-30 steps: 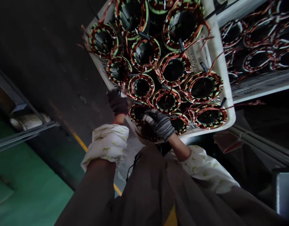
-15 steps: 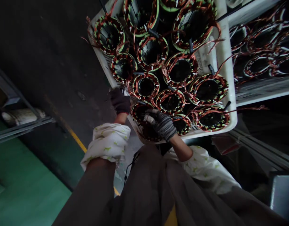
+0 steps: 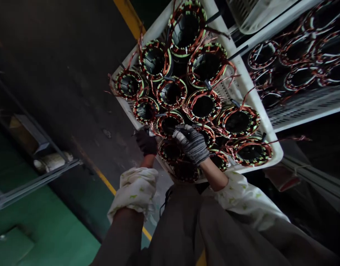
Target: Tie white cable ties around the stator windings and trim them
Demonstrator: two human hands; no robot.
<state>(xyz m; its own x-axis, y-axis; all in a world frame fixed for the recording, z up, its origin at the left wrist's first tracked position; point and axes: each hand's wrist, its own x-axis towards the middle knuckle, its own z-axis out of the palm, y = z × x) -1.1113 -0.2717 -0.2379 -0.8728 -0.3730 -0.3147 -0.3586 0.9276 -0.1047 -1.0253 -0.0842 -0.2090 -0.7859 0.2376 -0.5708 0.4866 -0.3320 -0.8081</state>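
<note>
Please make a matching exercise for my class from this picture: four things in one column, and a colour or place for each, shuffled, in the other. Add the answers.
Column one
1. Left hand
2. Right hand
3. Nearest crate
4. Yellow line

Column two
A. White, bearing copper-wound rings
B. In a striped grey glove
C. On the dark floor
D. In a dark glove, at the crate's edge

Pairs: 1-D, 2-B, 3-A, 4-C

Fourteen wire rings (image 3: 217, 108) visible in the white crate (image 3: 277, 152); at least six more in one second crate (image 3: 311, 107) to its right; one basket (image 3: 250, 18) beyond its upper right; two gloved hands, one left hand (image 3: 146, 142), one right hand (image 3: 193, 144), over it.
</note>
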